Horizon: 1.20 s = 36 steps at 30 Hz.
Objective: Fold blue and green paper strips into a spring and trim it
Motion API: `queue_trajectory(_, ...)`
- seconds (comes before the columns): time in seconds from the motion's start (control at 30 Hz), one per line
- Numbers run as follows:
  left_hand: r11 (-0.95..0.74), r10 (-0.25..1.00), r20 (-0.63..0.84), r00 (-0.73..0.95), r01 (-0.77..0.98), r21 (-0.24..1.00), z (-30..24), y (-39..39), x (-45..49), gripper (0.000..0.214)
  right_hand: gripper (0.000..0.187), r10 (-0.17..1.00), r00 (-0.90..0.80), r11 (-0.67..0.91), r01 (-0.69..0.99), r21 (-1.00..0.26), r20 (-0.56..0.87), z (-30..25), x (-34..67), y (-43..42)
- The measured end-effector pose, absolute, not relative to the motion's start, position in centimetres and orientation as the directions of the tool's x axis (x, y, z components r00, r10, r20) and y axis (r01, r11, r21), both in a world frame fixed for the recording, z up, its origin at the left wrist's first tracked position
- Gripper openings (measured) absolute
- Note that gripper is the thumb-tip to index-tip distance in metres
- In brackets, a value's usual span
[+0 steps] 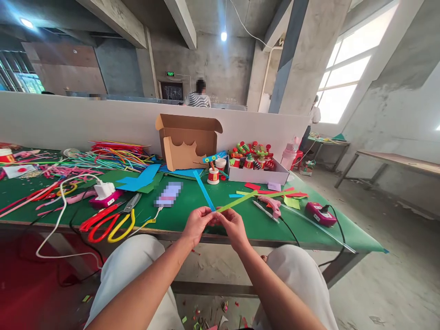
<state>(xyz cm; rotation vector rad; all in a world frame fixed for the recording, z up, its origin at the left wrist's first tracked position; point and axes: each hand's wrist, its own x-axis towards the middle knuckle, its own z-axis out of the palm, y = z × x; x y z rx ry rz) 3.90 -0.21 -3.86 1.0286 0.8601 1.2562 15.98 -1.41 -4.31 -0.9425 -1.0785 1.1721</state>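
Note:
Pinched between the fingers of my left hand [197, 225] is a blue paper strip [205, 190], which slants up and to the left. My right hand [233, 225] grips a light green paper strip [239, 200] that runs up to the right. Both strips meet at my fingertips in a V; whether they are joined there is hidden by the fingers. My hands touch just above the near edge of the green table [187, 215]. Beyond them stands a small figure with a paper-cup body [213, 176].
Red and yellow scissors [113, 222], a phone [169, 194] and blue paper [140, 178] lie left. To the right are a pink glue gun [271, 205], paper strips and a power socket [321, 214]. A cardboard box [189, 151] and a white box [257, 175] of figures stand behind.

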Motion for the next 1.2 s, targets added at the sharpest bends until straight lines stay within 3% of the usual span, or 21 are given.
queue_trajectory(0.17,-0.031,0.993,0.059,0.098,-0.265,0.964,-4.1,0.0,4.0,0.031,0.024,0.982,0.106,0.176,-0.24,-0.955,0.155,-4.8,16.0,-1.1)
queue_trajectory(0.53,0.036,0.996,-0.003,0.094,-0.351,0.936,-3.8,-0.2,4.1,0.036,0.024,0.984,0.092,0.173,-0.257,-0.951,0.154,-4.8,15.8,-1.1)
queue_trajectory(0.77,-0.004,0.998,0.025,0.056,-0.339,0.941,-4.1,-0.2,4.5,0.033,0.019,0.952,0.186,0.276,-0.183,-0.944,0.242,-4.7,15.6,-1.4)
queue_trajectory(0.93,0.029,0.996,0.005,0.084,-0.392,0.919,-3.2,-0.2,3.8,0.033,0.021,0.989,0.01,0.142,-0.359,-0.923,0.148,-3.9,16.3,-1.3)
queue_trajectory(1.2,0.108,0.984,-0.04,0.172,-0.409,0.906,-2.9,-0.7,3.8,0.034,0.031,0.999,-0.053,-0.034,-0.537,-0.843,-0.007,-4.8,16.5,-0.8)
